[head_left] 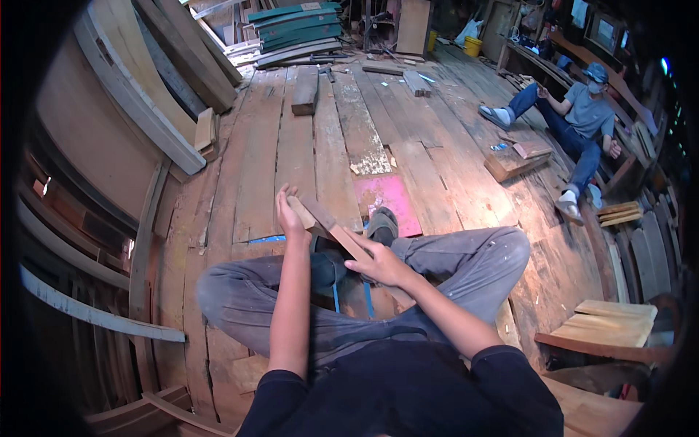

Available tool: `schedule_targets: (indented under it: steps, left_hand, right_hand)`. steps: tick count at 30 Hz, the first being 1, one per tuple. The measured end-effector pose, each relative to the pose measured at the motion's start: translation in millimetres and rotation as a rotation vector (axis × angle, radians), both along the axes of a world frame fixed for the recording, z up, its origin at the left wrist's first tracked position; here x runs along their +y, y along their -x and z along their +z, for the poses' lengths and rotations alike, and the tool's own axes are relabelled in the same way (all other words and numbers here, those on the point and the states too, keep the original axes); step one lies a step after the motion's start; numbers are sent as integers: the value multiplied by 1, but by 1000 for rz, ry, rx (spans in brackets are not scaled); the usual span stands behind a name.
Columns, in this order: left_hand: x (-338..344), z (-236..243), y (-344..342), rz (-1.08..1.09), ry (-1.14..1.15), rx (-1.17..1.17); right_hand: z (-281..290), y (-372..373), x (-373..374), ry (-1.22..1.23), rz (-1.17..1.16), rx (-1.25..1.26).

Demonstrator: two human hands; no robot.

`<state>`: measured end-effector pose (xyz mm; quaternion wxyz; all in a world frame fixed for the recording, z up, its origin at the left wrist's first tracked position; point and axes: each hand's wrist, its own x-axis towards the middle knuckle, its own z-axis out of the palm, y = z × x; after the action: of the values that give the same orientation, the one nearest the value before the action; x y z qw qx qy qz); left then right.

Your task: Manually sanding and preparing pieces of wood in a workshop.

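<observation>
I sit cross-legged on a plank floor. A long brown wooden strip [349,239] lies slantwise over my lap, its near end by my right thigh. Along its far left side is a shorter, paler wooden block [302,213]. My left hand [288,210] grips this block at the far end, fingers curled behind it and partly hidden. Lower down, my right hand [382,264] is closed round the strip, thumb toward me. Beneath the wood, between my legs, blue straps [368,300] show in part.
Ahead lie a pink board [387,204], a thick wooden block [305,95] and a hammer [327,73]. Boards [135,87] lean at the left. Another person [582,116] sits at the far right beside a wood block [515,164]. Stacked pale boards [608,324] stand near right.
</observation>
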<state>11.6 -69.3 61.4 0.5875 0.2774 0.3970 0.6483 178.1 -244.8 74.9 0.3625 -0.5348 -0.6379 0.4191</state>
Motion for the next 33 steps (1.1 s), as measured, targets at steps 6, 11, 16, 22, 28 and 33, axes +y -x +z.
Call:
schedule_targets:
  steps: [6,11,16,22,28,33]
  left_hand:
    - [12,-18,-2,-22,-101,28]
    - [25,-23,12,56,-68,-4]
    - [12,-13,4,29,-83,23]
    - [22,-21,6,47,-24,31]
    - [10,-17,11,50,-79,3]
    - [30,-21,27,75,79,-195]
  right_hand:
    - [-70,-10,-2,-240,-174,-73]
    - [-37,-7,7,-27,-56,-118]
    - [-34,-11,1,10,-40,-137]
    - [-44,-3,4,-213,-50,-272]
    - [-42,11,-2,-37,-94,-153]
    - [-18,4,2,112,-75,-275]
